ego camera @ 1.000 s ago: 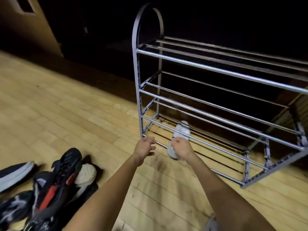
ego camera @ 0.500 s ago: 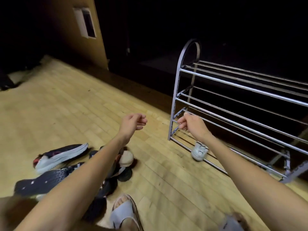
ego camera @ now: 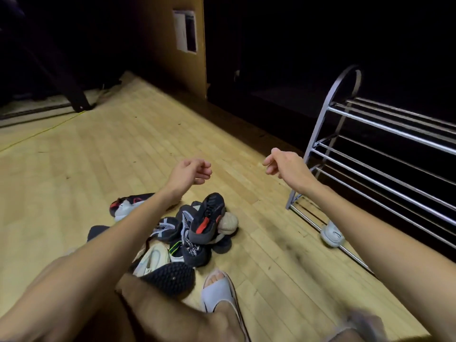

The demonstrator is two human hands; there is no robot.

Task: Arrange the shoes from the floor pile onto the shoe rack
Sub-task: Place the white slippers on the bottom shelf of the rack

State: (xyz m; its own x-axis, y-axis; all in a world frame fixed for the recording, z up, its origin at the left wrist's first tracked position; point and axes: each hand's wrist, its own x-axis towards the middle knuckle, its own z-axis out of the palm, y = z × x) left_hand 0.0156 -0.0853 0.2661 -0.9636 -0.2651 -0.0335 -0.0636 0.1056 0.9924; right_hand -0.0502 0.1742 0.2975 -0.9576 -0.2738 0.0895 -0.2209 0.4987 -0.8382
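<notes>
Head camera, looking down over a wooden floor [ego camera: 103,154] with dark surroundings. Left hand [ego camera: 188,172] raised above the floor, fingers loosely curled, holding nothing. Right hand [ego camera: 283,164] raised too, just beside the left end of the shoe rack [ego camera: 370,154], fingers loosely curled and empty — not touching the bars. Both forearms bare, reaching forward from the bottom corners.

Pile of shoes [ego camera: 182,233] on the floor below the left forearm, well apart from the rack. On top, a black shoe with a red patch [ego camera: 207,222], tilted with its sole up. Just beside it on the right, a pale beige toe [ego camera: 228,224]. Behind the forearm, a black-and-white shoe with red at the heel [ego camera: 125,204]. Nearer the camera, a white shoe [ego camera: 153,259] and a black studded sole [ego camera: 170,276], partly hidden by a knee. Other dark shoes tangled in between — hard to tell apart.

One white sneaker [ego camera: 332,234] on the lowest tier of the rack, near its left end, heel sticking out over the front bar. Upper tiers of the rack bare metal bars.

A foot in a grey slide sandal [ego camera: 218,291] on the floor next to the pile.
</notes>
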